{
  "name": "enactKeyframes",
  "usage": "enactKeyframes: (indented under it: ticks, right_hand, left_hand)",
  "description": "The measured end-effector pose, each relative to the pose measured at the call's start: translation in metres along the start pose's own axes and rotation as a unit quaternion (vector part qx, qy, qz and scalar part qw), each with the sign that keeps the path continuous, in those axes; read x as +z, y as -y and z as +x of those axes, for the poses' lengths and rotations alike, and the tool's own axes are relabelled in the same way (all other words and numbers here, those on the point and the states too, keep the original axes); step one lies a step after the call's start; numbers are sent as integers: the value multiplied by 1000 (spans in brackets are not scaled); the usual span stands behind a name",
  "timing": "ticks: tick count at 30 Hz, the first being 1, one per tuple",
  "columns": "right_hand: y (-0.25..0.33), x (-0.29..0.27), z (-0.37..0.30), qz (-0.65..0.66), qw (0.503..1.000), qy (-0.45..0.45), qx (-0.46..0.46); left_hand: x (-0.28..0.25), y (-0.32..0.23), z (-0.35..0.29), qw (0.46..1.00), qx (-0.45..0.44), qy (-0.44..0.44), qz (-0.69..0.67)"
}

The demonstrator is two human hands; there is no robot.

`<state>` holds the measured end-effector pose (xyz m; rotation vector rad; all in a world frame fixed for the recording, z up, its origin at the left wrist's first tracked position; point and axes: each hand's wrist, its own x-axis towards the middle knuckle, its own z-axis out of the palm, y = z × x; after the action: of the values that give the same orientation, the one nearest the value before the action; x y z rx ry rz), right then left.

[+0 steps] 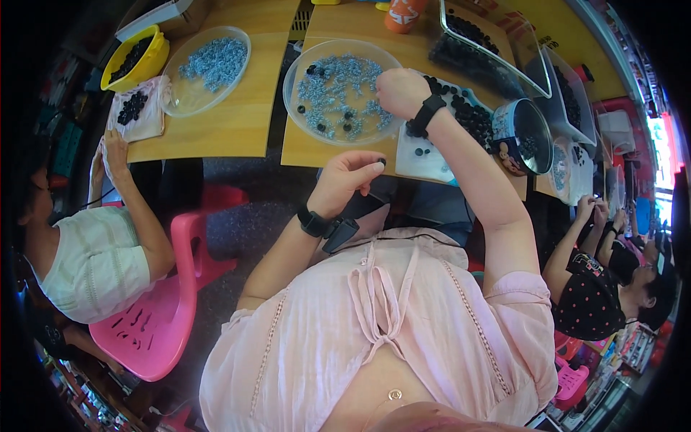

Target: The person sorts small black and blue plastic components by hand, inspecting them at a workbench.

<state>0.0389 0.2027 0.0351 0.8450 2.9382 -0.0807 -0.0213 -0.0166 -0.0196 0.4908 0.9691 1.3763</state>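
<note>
My left hand (344, 181) is just off the table's near edge, pinching a small round black part (381, 163) between thumb and fingertips. Over the right side of a shallow, clear round tray (291, 119) is my right hand (403, 92), its fingers curled down and pressed together. Whatever those fingers hold is hidden. Small bluish metallic pieces (327, 90) are spread over the tray, and several black round parts lie among them. Beside the tray, under my right forearm, many black round parts (469, 119) are heaped on a white and pale blue mat (417, 167).
A round tin (512, 115) and clear bins (547, 85) of black parts stand to the right. An orange cup (403, 16) is at the back. Leftward, across a gap, another person's hands (114, 151) rest near a second tray (241, 68) and yellow basin (160, 54). More people work rightward.
</note>
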Motion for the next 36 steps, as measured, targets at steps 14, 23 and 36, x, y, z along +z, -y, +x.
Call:
enactKeyframes:
  ticks: [14,23,36]
  right_hand:
    - [32,-36,-119,456,877,-132,-72]
    - [33,-6,-166,394,872,-263,-120]
    - [-7,41,-178,213,930,-297,35]
  left_hand:
    - [11,-16,1,995,76,16,-64]
    - [27,-8,-6,997,48,51,-10]
    - [22,3,-5,1000,6,21,-2]
